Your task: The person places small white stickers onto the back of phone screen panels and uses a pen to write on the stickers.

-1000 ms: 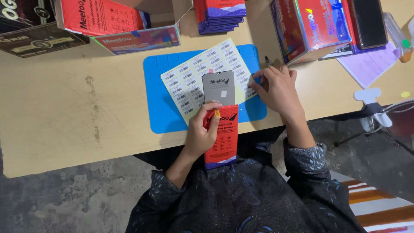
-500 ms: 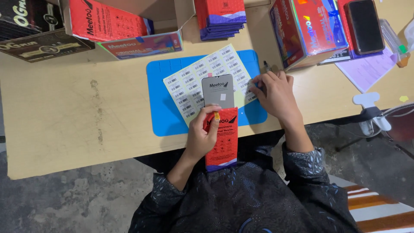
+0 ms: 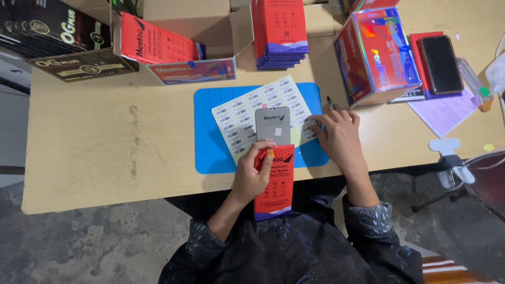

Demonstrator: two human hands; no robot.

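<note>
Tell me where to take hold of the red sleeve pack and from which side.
Grip the red sleeve pack near its top edge, from its left long side, where the left hand pinches it now. It is flat and narrow, and the grey insert slides out of that end.

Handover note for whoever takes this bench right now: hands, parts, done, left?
Left hand: grips the red flat paper sleeve, with the grey glass-like card sticking half out of its top.
Right hand: fingertips on the pale yellow sheet of barcode stickers, at its right edge, on the blue mat.
Done: card partly in the sleeve.
Left: no sticker visible on the sleeve yet.
</note>
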